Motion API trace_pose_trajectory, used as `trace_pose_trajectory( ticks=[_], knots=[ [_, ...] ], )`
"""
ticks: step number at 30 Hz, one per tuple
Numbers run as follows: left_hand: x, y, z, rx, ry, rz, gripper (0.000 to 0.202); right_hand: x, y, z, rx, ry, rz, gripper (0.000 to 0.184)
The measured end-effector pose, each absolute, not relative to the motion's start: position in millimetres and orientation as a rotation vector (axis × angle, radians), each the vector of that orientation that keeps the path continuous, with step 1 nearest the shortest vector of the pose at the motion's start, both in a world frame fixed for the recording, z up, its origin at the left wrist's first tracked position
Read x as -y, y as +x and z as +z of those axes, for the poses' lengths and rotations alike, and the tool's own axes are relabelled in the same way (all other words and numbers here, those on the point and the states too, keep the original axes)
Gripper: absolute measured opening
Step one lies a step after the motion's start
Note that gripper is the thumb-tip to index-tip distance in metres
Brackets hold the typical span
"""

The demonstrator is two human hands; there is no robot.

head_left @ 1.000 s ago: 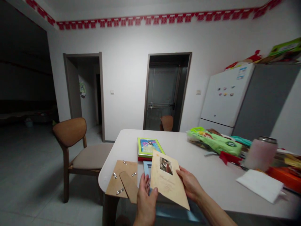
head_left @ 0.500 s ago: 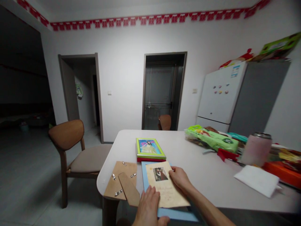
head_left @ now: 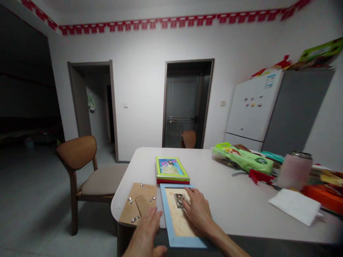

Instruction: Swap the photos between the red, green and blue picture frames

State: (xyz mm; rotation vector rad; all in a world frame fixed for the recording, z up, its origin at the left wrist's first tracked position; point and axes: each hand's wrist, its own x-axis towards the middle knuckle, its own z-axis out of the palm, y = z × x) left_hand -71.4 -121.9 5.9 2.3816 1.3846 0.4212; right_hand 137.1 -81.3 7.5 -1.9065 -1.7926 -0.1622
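A light blue picture frame [head_left: 166, 214] lies flat at the near edge of the white table [head_left: 235, 200]. A beige card with a small photo [head_left: 175, 214] lies inside it. My right hand [head_left: 198, 210] rests flat on the card, fingers stretched out over the photo. My left hand [head_left: 146, 230] is open with fingers spread, reaching over the brown backing board [head_left: 136, 203] with its metal clips and stand, just left of the frame. Behind the blue frame a green picture frame [head_left: 171, 168] lies on top of a red one [head_left: 171, 181].
A wooden chair [head_left: 85, 171] stands left of the table. On the right side of the table lie a green packet [head_left: 242, 159], a pink cup [head_left: 294, 171], a white napkin [head_left: 293, 207] and other clutter. A fridge [head_left: 257, 110] stands at the back right.
The card went from being held up in both hands to lying inside the blue frame. My left hand let go and moved left over the backing board; my right hand flattened on the card.
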Motion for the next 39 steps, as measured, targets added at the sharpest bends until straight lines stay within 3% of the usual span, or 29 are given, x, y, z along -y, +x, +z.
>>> trace_pose_trajectory(
  ticks=[4, 11, 14, 17, 23, 31, 39],
  knots=[
    [98.5, -122.8, -2.7, -1.909, 2.280, 0.319, 0.073, 94.0, 73.8, 18.5, 2.065, -1.616, 0.131, 0.034],
    [79.8, -139.5, -14.4, -1.856, 2.377, 0.385, 0.057, 90.5, 15.5, 10.1, 2.116, -1.596, 0.244, 0.048],
    [87.5, -127.9, -2.6, -1.794, 2.400, 0.517, 0.053, 92.2, 34.9, 14.7, 2.025, -1.525, 0.323, 0.051],
    [100.7, -102.4, 11.8, -1.649, 2.451, 0.636, 0.052, 104.7, 74.1, 25.4, 2.005, -1.418, 0.368, 0.043],
    [123.5, -33.5, 23.6, -1.356, 2.450, 0.642, 0.050, 129.3, 161.8, 30.2, 2.015, -1.478, 0.463, 0.038],
    [123.1, -3.5, 14.9, -1.302, 2.488, 0.518, 0.021, 127.2, 187.4, 10.1, 2.031, -1.545, 0.350, 0.037],
    [128.0, -21.2, -2.7, -1.158, 2.498, 0.530, 0.050, 125.7, 179.5, -1.6, 2.047, -1.663, 0.164, 0.038]
  ],
)
